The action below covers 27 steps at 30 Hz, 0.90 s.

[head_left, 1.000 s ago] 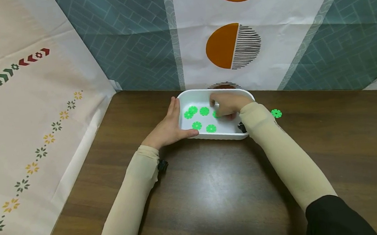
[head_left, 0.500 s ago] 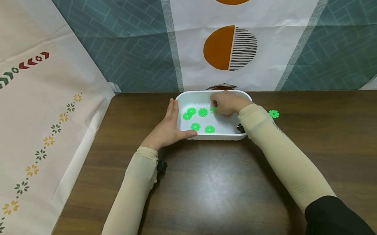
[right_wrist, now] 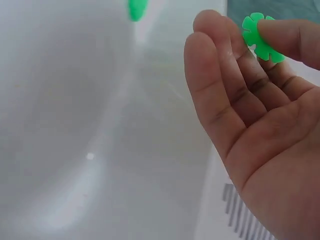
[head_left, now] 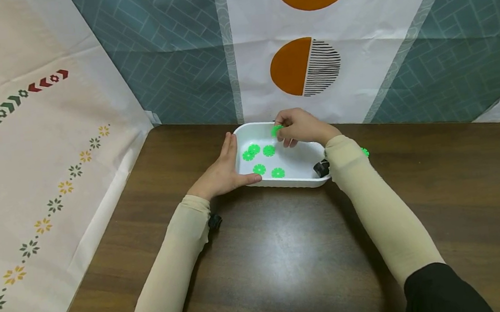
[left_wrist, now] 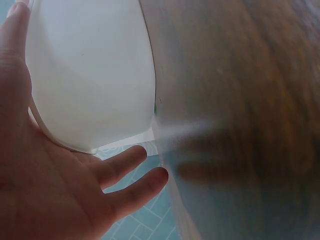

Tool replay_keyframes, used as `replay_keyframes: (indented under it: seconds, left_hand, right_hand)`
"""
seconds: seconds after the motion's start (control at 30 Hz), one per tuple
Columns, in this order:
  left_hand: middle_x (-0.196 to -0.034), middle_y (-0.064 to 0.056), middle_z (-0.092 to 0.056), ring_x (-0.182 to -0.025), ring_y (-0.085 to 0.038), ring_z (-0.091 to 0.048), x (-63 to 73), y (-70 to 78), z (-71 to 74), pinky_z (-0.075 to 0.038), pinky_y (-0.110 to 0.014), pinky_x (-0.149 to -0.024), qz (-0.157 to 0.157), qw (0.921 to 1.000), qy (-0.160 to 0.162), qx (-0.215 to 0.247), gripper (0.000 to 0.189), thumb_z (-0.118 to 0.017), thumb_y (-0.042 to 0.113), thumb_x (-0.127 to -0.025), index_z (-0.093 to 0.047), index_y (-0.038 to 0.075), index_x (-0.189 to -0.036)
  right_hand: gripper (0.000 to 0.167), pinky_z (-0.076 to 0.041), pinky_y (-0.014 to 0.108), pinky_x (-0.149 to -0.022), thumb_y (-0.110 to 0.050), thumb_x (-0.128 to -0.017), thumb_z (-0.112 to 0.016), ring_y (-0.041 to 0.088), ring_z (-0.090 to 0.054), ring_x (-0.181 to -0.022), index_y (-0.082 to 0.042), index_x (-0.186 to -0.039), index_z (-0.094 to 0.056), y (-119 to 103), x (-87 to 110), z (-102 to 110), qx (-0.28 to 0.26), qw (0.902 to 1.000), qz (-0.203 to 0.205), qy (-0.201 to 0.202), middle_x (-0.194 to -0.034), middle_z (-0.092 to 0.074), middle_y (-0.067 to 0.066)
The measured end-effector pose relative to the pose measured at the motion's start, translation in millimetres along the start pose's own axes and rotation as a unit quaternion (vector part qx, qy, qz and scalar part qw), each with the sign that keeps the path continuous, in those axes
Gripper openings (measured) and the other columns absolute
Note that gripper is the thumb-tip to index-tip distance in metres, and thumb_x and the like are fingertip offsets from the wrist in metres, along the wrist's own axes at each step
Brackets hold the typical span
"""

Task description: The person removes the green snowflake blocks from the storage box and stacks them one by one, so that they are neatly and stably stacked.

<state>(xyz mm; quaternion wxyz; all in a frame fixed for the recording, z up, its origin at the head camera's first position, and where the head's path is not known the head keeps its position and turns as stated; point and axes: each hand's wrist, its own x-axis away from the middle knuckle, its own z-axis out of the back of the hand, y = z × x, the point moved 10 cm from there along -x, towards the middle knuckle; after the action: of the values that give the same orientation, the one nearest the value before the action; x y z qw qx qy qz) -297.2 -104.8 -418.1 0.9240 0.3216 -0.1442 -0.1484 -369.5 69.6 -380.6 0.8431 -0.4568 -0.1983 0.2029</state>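
Note:
A white tray (head_left: 298, 164) stands on the table. My right hand (head_left: 305, 128) is raised over its back rim, pinching a green notched plastic disc (right_wrist: 261, 49) between thumb and index finger; the other fingers are loosely bent. Inside the tray lie several more such discs, among them a single disc (head_left: 269, 150) near the middle and two overlapping ones at the left. My left hand (head_left: 221, 175) rests against the tray's left end with fingers straight, its thumb along the front rim. In the left wrist view, the tray's outer wall (left_wrist: 92, 75) touches the palm side.
One green disc (head_left: 365, 152) lies on the brown table (head_left: 277, 254) right of the tray, partly hidden by the right sleeve. A patterned cloth (head_left: 177, 57) hangs directly behind the tray. A black wrist camera (head_left: 322, 168) overlaps the tray's right end.
My right hand picked a green disc from the tray floor and lifted it up towards the back rim. The left hand has stayed at the tray's left end.

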Motion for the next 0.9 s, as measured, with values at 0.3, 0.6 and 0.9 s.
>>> replay_keyframes:
  seconds: [0.3,0.6,0.9]
  left_hand:
    - [-0.166,0.002,0.023,-0.144,-0.034,-0.032,-2.7,3.4,-2.5,-0.036,-0.045,-0.110,-0.001,1.0000,-0.003,-0.003,0.134,-0.077,0.067,-0.077,0.015,0.015,-0.161]
    - [-0.165,0.004,0.024,-0.142,-0.035,-0.035,0.8,1.7,-3.3,-0.038,-0.045,-0.109,0.004,1.0000,0.000,-0.008,0.133,-0.078,0.064,-0.078,0.014,0.015,-0.161]
    - [-0.165,0.005,0.024,-0.143,-0.036,-0.033,3.4,0.4,-1.4,-0.038,-0.047,-0.109,0.005,1.0000,0.003,0.000,0.134,-0.078,0.064,-0.078,0.015,0.015,-0.161]
  right_hand:
    - [0.007,-0.058,0.037,-0.068,-0.005,-0.098,-0.056,0.036,-0.069,-0.077,0.002,-0.098,-0.057,-20,26.1,23,-0.032,0.9989,0.027,0.018,-0.096,-0.069,0.026]
    - [0.006,-0.058,0.037,-0.069,-0.004,-0.101,-0.058,0.031,-0.066,-0.071,0.002,-0.101,-0.058,-27,59.6,47,-0.037,0.9972,0.047,0.045,-0.089,-0.066,0.020]
    - [0.021,-0.057,0.037,-0.067,-0.008,-0.102,-0.060,0.036,-0.062,-0.069,-0.002,-0.122,-0.060,-5,99.7,72,-0.071,0.9892,0.023,0.126,-0.086,-0.062,0.026]
